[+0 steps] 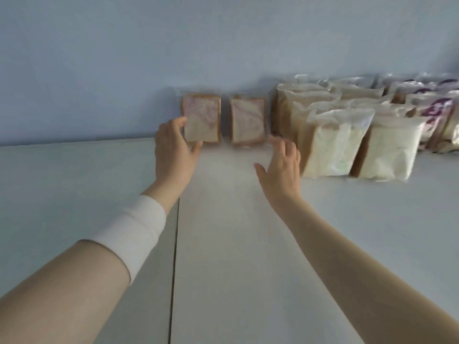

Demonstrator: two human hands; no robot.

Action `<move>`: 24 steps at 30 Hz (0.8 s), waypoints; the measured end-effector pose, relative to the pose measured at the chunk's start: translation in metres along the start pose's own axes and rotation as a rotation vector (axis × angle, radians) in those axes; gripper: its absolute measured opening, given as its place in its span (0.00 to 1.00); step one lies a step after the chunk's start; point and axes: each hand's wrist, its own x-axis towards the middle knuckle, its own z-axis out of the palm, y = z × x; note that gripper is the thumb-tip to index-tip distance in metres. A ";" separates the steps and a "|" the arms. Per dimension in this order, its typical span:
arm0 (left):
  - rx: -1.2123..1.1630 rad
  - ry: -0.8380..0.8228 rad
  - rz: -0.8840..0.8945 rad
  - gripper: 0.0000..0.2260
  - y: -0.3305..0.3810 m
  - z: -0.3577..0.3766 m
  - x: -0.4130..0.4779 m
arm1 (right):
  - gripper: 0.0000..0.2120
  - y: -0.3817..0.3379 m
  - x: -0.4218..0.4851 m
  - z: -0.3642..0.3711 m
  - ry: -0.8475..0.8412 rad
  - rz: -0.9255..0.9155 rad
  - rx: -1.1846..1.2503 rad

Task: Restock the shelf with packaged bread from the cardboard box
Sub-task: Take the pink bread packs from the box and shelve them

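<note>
Shelf lies bare leftward; bread packs crowd the right

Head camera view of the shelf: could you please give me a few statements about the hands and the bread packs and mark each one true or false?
1. The left hand grips the leftmost swirl bread pack. True.
2. The right hand holds a pack. False: it is open and empty, near the second swirl pack.
3. Both swirl packs stand upright against the wall. True.
4. The pale bread bags sit left of the swirl packs. False: they are to the right.
5. A white band wraps the right forearm. False: it is on the left forearm.
</note>
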 end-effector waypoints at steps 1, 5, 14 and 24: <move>0.101 -0.074 0.093 0.23 0.010 -0.007 -0.017 | 0.28 0.002 -0.017 -0.011 -0.020 -0.031 -0.068; 0.362 -0.358 0.403 0.23 0.059 -0.026 -0.084 | 0.25 0.024 -0.091 -0.063 -0.034 -0.018 -0.247; 0.308 -0.615 0.776 0.16 0.271 -0.001 -0.271 | 0.21 0.158 -0.266 -0.257 0.109 0.373 -0.460; 0.238 -1.016 1.213 0.14 0.483 0.109 -0.639 | 0.18 0.379 -0.597 -0.413 -0.018 1.053 -0.611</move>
